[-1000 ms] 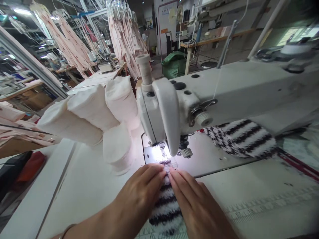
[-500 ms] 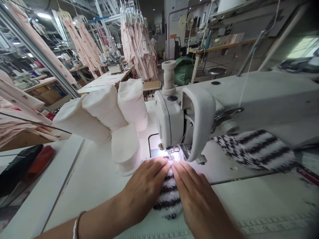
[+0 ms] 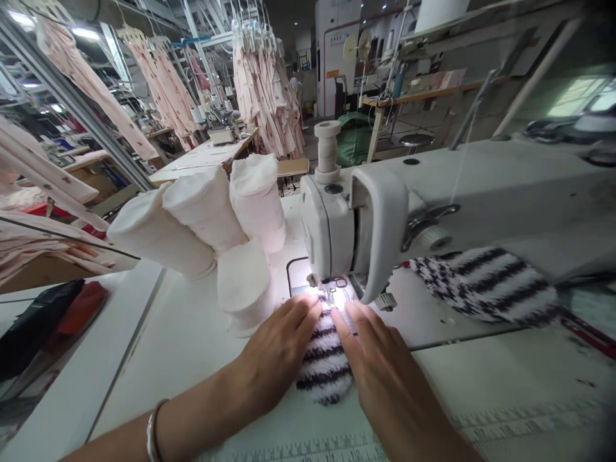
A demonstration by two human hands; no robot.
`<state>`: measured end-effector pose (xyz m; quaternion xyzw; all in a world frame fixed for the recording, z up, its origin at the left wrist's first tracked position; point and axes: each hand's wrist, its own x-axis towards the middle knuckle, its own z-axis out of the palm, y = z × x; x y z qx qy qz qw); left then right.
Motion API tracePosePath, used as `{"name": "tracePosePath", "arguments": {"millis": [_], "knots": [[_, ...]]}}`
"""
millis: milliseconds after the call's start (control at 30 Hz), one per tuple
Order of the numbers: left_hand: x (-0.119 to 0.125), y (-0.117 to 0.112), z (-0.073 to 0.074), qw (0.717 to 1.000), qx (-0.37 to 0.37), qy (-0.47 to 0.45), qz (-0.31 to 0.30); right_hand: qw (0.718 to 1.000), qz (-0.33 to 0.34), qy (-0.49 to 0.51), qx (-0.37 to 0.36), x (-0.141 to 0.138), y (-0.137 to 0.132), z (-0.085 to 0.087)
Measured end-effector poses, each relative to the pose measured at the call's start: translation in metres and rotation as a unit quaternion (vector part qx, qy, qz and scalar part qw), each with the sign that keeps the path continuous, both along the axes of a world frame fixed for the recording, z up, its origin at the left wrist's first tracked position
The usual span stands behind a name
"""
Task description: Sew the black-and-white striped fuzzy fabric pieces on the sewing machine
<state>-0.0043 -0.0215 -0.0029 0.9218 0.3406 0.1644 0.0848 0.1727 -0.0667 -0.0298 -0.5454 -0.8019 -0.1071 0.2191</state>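
Note:
A black-and-white striped fuzzy fabric piece [image 3: 326,359] lies under the needle area of a white sewing machine [image 3: 332,224], its rounded end towards me. My left hand [image 3: 279,353], with a silver bangle on the wrist, has its fingers pressed together on the piece's left edge beside the presser foot [image 3: 332,296]. My right hand [image 3: 380,353] rests along the right edge, fingers stretched forward and slightly apart, index finger touching the fabric near the foot. The fabric's far end is hidden by the fingers and the machine head.
Several white fabric rolls [image 3: 243,282] stand left of the machine. Another striped fuzzy piece [image 3: 486,285] lies under the machine arm at right. A ruler strip [image 3: 337,449] runs along the front table edge. Pink garments [image 3: 264,96] hang behind, and black and red bundles [image 3: 43,327] lie far left.
The striped piece has shifted slightly forward towards the needle. My right hand's fingers have spread and moved a little off the seam area, so more fabric shows between my hands.

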Motion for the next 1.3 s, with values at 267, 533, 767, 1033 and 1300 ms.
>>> {"name": "tracePosePath", "arguments": {"millis": [267,533,767,1033,1300], "knots": [[-0.034,0.002,0.009,0.994,0.060,0.033,0.082,0.997,0.038,0.048,-0.037,0.026,-0.012,-0.005],[-0.014,-0.019,0.031,0.997,0.012,-0.050,-0.063,0.998,0.053,0.021,0.019,0.034,-0.055,-0.008],[-0.011,-0.016,0.027,0.990,-0.011,0.000,-0.138,0.997,0.049,-0.012,0.053,0.004,-0.064,-0.019],[-0.014,-0.009,0.022,0.989,-0.043,0.019,-0.139,0.995,0.046,-0.028,0.079,0.003,-0.053,-0.025],[-0.014,0.011,0.016,0.991,-0.045,0.006,-0.124,0.998,0.019,0.011,0.057,-0.007,-0.031,-0.021]]}}
